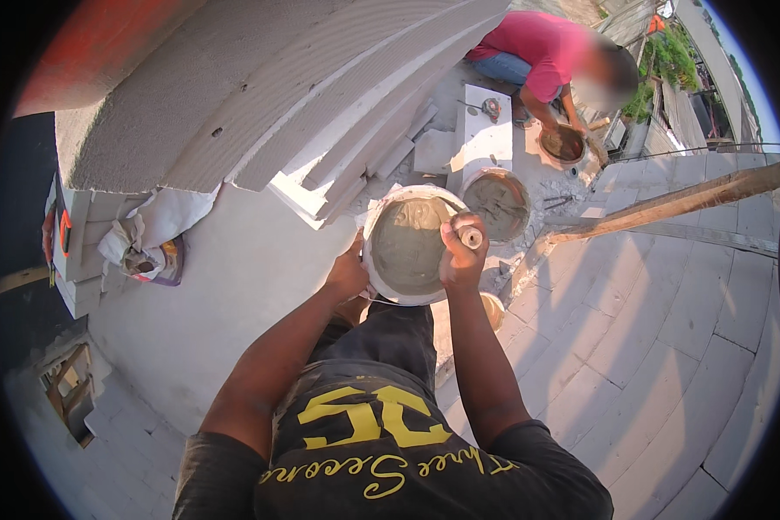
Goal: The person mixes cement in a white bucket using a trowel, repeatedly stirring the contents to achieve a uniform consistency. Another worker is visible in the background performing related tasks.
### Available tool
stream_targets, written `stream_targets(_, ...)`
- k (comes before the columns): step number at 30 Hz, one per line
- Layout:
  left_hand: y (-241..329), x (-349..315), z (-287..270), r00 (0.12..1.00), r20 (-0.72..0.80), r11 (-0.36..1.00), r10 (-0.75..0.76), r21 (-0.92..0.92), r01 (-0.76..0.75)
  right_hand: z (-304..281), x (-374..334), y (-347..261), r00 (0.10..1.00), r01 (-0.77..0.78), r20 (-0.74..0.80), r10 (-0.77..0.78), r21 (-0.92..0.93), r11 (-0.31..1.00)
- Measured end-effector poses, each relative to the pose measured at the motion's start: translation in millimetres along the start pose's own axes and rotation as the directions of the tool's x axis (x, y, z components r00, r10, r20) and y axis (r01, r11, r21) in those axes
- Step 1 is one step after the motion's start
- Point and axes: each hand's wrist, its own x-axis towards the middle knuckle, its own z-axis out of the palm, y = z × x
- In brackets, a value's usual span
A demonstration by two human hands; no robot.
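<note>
A round bucket (369, 276) of wet grey mortar (410, 247) is held before my body, its rim coated with splashes. My left hand (348, 270) is closed on the bucket's left rim. On the opposite side my right hand (461, 260) is closed round a tool with a round wooden handle (470, 237), whose end points up at me. The tool's working end is hidden, and this hand is against the bucket's right rim. Just beyond stands a second bucket of mortar (497, 206).
A person in a pink shirt (529, 43) bends over another bucket (563, 146) at the far right. Large pale panels (260, 95) lean at upper left. A wooden beam (667, 206) crosses the block surface on the right. A floor opening (68, 390) lies at left.
</note>
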Motion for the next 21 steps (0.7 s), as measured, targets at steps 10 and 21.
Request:
stream_targets(10, 20, -17, -15, 0.975, 0.142, 0.942, -0.170, -0.268, 0.204, -8, -7, -6, 0.421, 0.172, 0.876, 0.236, -0.332, 0.927)
stream_targets(21, -14, 3, 5, 0.993, 0.089, 0.940, -0.076, -0.326, 0.101, 4, 40, -86, 0.553, 0.201, 0.822, 0.137, -0.291, 0.935)
